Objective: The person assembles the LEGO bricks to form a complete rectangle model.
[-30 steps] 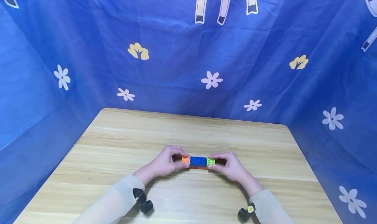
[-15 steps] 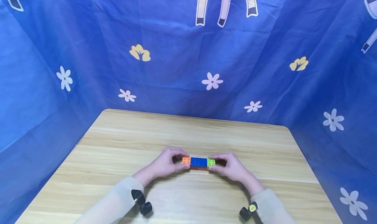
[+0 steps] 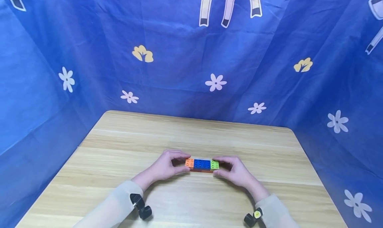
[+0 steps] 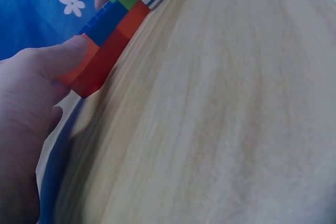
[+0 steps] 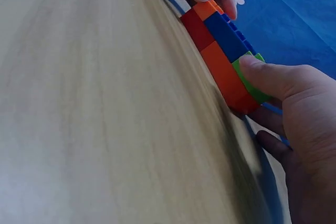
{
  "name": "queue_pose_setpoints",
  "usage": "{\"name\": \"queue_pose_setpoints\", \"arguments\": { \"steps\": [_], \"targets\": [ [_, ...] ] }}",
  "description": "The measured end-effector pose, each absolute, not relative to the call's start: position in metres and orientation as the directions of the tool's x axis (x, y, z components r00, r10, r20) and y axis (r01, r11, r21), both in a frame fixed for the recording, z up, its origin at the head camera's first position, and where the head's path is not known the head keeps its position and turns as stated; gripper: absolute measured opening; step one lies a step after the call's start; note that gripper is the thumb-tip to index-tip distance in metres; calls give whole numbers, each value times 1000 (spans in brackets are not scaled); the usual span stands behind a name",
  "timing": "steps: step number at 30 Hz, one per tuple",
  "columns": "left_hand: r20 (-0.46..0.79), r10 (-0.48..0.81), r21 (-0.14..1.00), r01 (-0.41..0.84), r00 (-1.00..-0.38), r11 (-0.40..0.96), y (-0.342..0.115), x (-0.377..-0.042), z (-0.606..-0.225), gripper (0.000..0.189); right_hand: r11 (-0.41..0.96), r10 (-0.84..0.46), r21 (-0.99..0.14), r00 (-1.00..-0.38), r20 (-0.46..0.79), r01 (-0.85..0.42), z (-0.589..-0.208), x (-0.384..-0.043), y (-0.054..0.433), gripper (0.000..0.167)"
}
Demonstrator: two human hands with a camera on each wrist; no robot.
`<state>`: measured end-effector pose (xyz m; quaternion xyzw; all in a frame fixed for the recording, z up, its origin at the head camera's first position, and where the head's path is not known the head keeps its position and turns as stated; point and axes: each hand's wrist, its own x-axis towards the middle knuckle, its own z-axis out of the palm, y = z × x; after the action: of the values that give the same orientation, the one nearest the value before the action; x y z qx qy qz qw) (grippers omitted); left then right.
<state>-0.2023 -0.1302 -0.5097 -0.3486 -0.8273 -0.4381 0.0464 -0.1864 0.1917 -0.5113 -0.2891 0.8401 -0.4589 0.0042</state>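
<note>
A two-layer row of toy building bricks stands on the wooden table. On its top layer are an orange brick (image 3: 189, 163) at the left end, a blue brick (image 3: 201, 164) in the middle and a lime green brick (image 3: 214, 164) at the right end. Red and orange-red bricks (image 5: 219, 64) form the lower layer. My left hand (image 3: 166, 164) has thumb and fingers around the orange end, thumb at its front face in the left wrist view. Around the green end curls my right hand (image 3: 234, 170), its thumb (image 5: 262, 72) over the green brick's front. The fingers behind the row are partly hidden.
The wooden table (image 3: 191, 201) runs back to a blue cloth (image 3: 179, 61) printed with flowers and animal legs, which also hangs along both sides. A black wrist camera (image 3: 140, 206) sits on the left sleeve, another camera (image 3: 252, 218) on the right.
My left thumb and fingers have shifted slightly left and spread a little around the orange brick. The right fingers have parted slightly at the green end. The bricks stay in place.
</note>
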Motion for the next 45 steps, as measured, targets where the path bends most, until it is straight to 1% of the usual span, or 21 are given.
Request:
{"name": "queue_pose_setpoints", "arguments": {
  "steps": [4,7,11,14,19,24,28,32,36,40,42,45],
  "targets": [
    [392,539,687,627,-745,367,-130,-202,-509,40,410,-480,-763,-830,286,-500,-511,-184,191,44],
    [366,531,702,601,-764,382,-129,-201,-507,38,410,-470,-768,-836,284,-492,-511,-183,191,42],
    [302,510,726,541,-805,424,-129,-201,-505,38,418,-454,-787,-855,251,-453,-509,-183,190,42],
    [274,502,731,516,-821,446,-129,-203,-503,37,426,-451,-784,-857,249,-452,-508,-184,190,44],
    [250,501,730,502,-828,465,-129,-208,-501,37,441,-455,-751,-844,285,-491,-507,-185,189,50],
    [225,505,740,484,-833,468,-130,-212,-500,37,428,-458,-747,-835,305,-508,-508,-185,187,58],
    [226,508,741,485,-831,464,-128,-214,-499,38,418,-454,-738,-826,334,-529,-510,-186,186,57],
    [226,502,746,480,-835,463,-127,-214,-498,40,436,-447,-725,-827,340,-534,-512,-188,186,55],
    [254,513,731,510,-820,453,-128,-213,-499,46,456,-443,-727,-839,315,-513,-512,-190,186,55],
    [329,548,682,595,-769,426,-129,-211,-502,55,463,-443,-733,-847,295,-497,-512,-191,187,56],
    [369,557,651,635,-744,417,-129,-210,-504,57,460,-447,-734,-845,294,-499,-511,-192,188,56],
    [392,553,630,653,-735,421,-128,-210,-504,56,454,-453,-736,-841,295,-502,-511,-193,189,56]
  ]
}}
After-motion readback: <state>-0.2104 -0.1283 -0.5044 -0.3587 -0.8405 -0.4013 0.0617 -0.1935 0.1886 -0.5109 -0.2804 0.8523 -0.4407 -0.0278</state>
